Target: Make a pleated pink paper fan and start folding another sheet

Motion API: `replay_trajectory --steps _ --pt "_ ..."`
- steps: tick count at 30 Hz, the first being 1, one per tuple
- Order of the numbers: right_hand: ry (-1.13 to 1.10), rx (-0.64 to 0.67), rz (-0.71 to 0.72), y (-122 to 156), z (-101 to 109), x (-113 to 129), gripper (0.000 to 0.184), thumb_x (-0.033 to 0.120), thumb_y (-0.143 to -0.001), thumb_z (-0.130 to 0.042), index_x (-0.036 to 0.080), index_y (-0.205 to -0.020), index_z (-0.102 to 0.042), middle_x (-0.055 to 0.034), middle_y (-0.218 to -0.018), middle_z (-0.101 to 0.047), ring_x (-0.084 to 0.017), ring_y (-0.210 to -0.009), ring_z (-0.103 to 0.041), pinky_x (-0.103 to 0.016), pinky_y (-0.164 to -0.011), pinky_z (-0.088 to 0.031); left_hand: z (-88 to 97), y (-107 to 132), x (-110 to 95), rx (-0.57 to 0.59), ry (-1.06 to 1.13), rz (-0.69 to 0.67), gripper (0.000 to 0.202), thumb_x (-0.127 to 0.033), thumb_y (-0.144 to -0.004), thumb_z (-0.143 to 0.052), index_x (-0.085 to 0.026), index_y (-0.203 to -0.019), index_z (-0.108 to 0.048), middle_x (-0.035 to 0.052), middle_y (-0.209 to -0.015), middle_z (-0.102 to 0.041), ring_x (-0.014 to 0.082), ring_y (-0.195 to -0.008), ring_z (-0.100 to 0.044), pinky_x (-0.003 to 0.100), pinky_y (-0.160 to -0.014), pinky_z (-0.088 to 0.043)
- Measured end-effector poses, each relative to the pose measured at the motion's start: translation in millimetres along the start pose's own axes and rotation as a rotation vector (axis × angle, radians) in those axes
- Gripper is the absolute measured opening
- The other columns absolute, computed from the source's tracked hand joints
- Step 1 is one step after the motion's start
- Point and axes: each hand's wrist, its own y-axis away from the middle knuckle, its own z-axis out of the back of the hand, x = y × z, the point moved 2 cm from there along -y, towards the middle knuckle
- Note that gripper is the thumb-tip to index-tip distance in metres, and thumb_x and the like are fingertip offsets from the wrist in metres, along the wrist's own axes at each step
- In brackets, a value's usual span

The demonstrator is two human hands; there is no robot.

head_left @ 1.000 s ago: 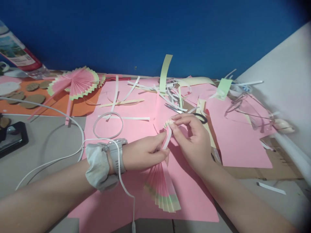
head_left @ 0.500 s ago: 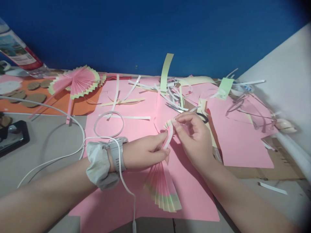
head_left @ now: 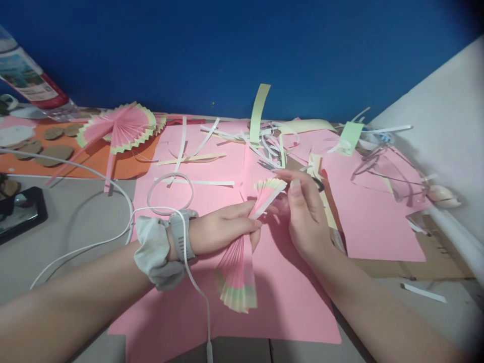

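From my end I see a pleated fan (head_left: 130,126) left of the big pink sheet (head_left: 298,312); over the sheet's middle, the left hand (head_left: 223,229) pinches the folded paper (head_left: 239,272) at its waist; over the sheet's right half, the right hand (head_left: 308,217) curls, thumb parted; whether it touches paper, I can't tell.

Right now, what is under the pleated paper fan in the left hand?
A large pink paper sheet shows around and below the pleated paper fan, which the left hand grips near its middle. Whatever lies directly behind the fan is covered.
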Motion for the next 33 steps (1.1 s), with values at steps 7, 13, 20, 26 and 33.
replay_trajectory --steps 7,13,20,26,33 --pt "-0.016 0.045 0.062 -2.7 1.2 3.8 0.016 0.028 -0.097 -0.045 0.029 -0.100 -0.061 -0.0021 -0.096 -0.061 -0.016 -0.092 -0.057 -0.033 -0.082 -0.046 -0.7 -2.2 0.4 0.066 0.096 0.037 0.023 -0.027 -0.096 -0.039 -0.014 -0.109 -0.053 -0.0085 -0.044 -0.045 0.0086 -0.042 -0.046 0.031 -0.066 -0.055" --pt "-0.043 0.138 0.103 -3.6 -1.7 7.0 0.013 0.024 -0.097 -0.046 0.026 -0.097 -0.059 -0.0013 -0.092 -0.057 -0.014 -0.089 -0.054 -0.032 -0.081 -0.044 -1.5 -2.1 2.2 -0.010 0.027 -0.022 0.027 -0.040 -0.100 -0.033 -0.017 -0.092 -0.045 -0.0084 -0.047 -0.048 0.0069 -0.041 -0.047 0.032 -0.065 -0.058" --pt "-0.013 0.059 0.052 0.8 0.1 7.3 0.018 0.024 -0.097 -0.042 0.028 -0.107 -0.056 -0.0048 -0.099 -0.056 -0.018 -0.095 -0.055 -0.036 -0.080 -0.045 -3.0 -1.5 5.4 -0.108 -0.018 -0.084 0.029 -0.037 -0.099 -0.033 -0.014 -0.093 -0.051 -0.0103 -0.045 -0.041 0.0060 -0.040 -0.044 0.029 -0.062 -0.059" --pt "0.080 -0.060 0.303 3.2 4.6 15.8 0.018 0.014 -0.086 -0.056 0.027 -0.097 -0.053 -0.0036 -0.087 -0.052 -0.020 -0.084 -0.054 -0.039 -0.073 -0.047 -4.4 -2.3 2.9 -0.121 -0.032 -0.076 0.030 -0.042 -0.098 -0.036 -0.016 -0.087 -0.047 -0.0100 -0.047 -0.041 0.0063 -0.043 -0.043 0.032 -0.066 -0.060" --pt "0.287 -0.030 0.321 2.3 3.5 20.1 0.016 0.016 -0.084 -0.060 0.026 -0.096 -0.058 -0.0036 -0.089 -0.057 -0.021 -0.086 -0.057 -0.039 -0.078 -0.047 -5.8 -0.6 2.2 -0.126 -0.033 -0.087 0.030 -0.042 -0.099 -0.035 -0.016 -0.090 -0.047 -0.0097 -0.048 -0.041 0.0067 -0.044 -0.042 0.034 -0.067 -0.060"
